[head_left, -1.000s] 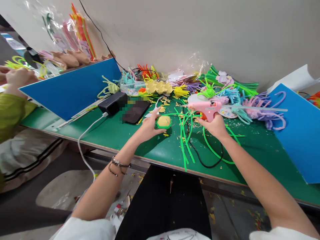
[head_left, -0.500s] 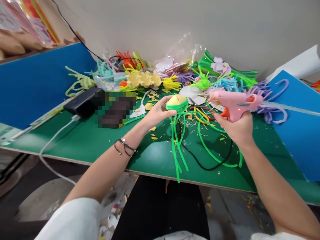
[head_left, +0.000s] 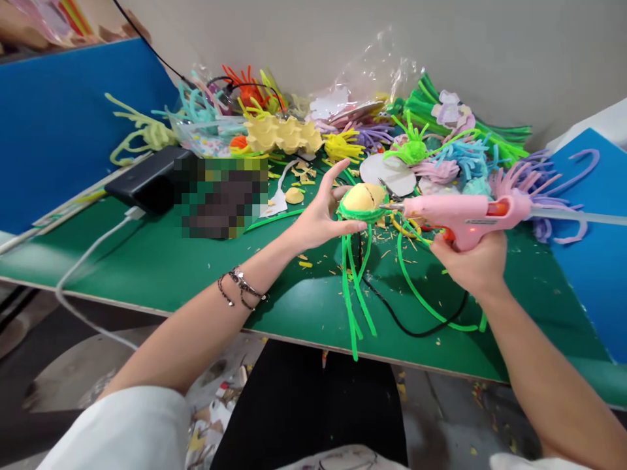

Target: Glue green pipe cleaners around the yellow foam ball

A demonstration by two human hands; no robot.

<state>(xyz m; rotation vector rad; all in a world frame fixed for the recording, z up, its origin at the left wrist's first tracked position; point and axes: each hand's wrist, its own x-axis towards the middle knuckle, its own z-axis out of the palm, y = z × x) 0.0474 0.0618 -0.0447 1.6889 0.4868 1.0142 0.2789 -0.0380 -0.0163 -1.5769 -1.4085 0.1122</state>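
Between the thumb and fingers of my left hand [head_left: 321, 219] is a rounded yellow piece [head_left: 361, 198], like an egg-carton cup, with green pipe cleaner wound round its rim. Several green pipe-cleaner strands [head_left: 349, 287] dangle below it toward the table's front edge. My index finger points up, off the piece. My right hand [head_left: 477, 261] is closed round the handle of a pink hot glue gun [head_left: 460, 215], fingers by the orange trigger. Its metal nozzle points left, at the right side of the green rim; whether they touch I cannot tell. A clear glue stick [head_left: 582, 215] sticks out behind.
Behind my hands lie a yellow egg carton [head_left: 284, 135], colourful pipe-cleaner bundles [head_left: 411, 147] and a white disc [head_left: 386, 174]. A black device [head_left: 147, 179] with a white cable stands left. Blue panels [head_left: 588, 261] flank the green table [head_left: 220, 281]; a black cord [head_left: 406, 329] crosses it.
The glue gun has moved closer, its nozzle now at the green rim. My left index finger has lifted off the yellow piece. The whole view has shifted slightly.
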